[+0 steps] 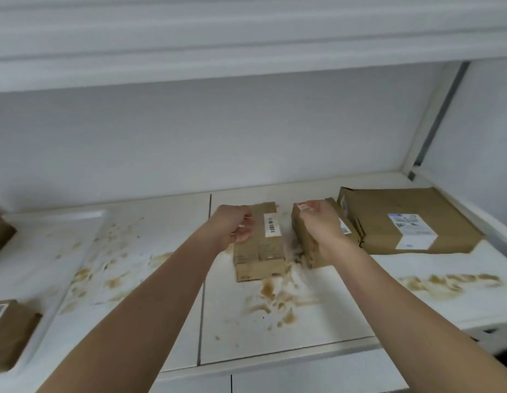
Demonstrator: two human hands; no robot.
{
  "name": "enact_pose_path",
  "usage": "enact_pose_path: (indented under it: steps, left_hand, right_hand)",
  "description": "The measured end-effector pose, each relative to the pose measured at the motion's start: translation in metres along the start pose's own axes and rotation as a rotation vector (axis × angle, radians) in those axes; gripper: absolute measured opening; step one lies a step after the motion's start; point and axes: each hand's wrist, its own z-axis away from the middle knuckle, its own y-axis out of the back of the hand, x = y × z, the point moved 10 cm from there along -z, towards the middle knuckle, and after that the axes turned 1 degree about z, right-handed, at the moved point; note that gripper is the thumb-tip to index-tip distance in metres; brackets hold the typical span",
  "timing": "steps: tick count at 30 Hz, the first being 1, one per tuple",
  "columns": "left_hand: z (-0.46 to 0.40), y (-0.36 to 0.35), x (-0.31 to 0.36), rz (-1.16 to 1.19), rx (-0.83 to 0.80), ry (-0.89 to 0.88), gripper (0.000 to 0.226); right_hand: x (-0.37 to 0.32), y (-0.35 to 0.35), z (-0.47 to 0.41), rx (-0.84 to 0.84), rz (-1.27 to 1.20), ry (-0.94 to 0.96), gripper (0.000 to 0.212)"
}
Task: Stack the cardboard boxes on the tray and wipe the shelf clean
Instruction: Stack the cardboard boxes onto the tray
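five boxes lie on a stained white shelf (317, 321). far left, a tray (85, 222) carries one box (11, 333) at its near corner; another (0, 231) shows at the frame's left edge. centre, left hand (235, 225) curls over the left side of a labelled box (261, 248). right hand (320, 225) grips a narrower box (304, 236) just beside it. far right, a large flat box (402, 219) rests near the back wall. brown smears (278, 296) spread across tray and shelf.
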Motion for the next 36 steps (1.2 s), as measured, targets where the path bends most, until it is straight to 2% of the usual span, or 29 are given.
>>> enact_pose_path:
  steps: [4,5,9,12,15,17,23,28,32,36]
  left_hand:
    - [-0.009,-0.057,-0.002,0.04,-0.053,0.02,0.02]
    - [-0.011,-0.071,-0.003,0.029,-0.067,0.025,0.018]
    - [-0.009,-0.113,-0.007,0.008,-0.11,0.042,0.018]
    - [-0.011,-0.137,-0.014,0.056,-0.134,0.076,0.022]
    - [-0.014,-0.145,-0.019,0.044,-0.116,0.084,0.029]
    - [-0.014,-0.148,-0.022,0.035,-0.104,0.089,0.028]
    - [-0.011,-0.147,-0.02,0.004,-0.089,0.074,0.029]
    - [-0.006,-0.138,-0.001,-0.011,-0.077,-0.001,0.03]
    - [-0.003,-0.129,0.034,0.003,-0.086,-0.124,0.038]
    - [0.005,-0.129,0.045,-0.04,-0.097,-0.154,0.038]
  right_hand:
    - [0.02,0.043,-0.022,0.026,0.075,-0.029,0.059]
    - [0.025,0.051,-0.027,0.021,0.095,-0.033,0.06]
    - [0.035,0.068,-0.033,-0.056,0.109,-0.047,0.056]
    - [0.042,0.071,-0.038,-0.146,0.058,-0.071,0.043]
    - [0.052,0.073,-0.045,-0.197,0.04,-0.08,0.058]
    - [0.057,0.075,-0.045,-0.221,0.039,-0.087,0.061]
    - [0.058,0.076,-0.048,-0.275,0.055,-0.052,0.048]
    - [0.038,0.075,-0.048,-0.264,0.043,0.032,0.05]
    - [-0.003,0.09,-0.043,-0.163,-0.019,0.201,0.042]
    - [-0.024,0.094,-0.034,-0.115,0.014,0.349,0.036]
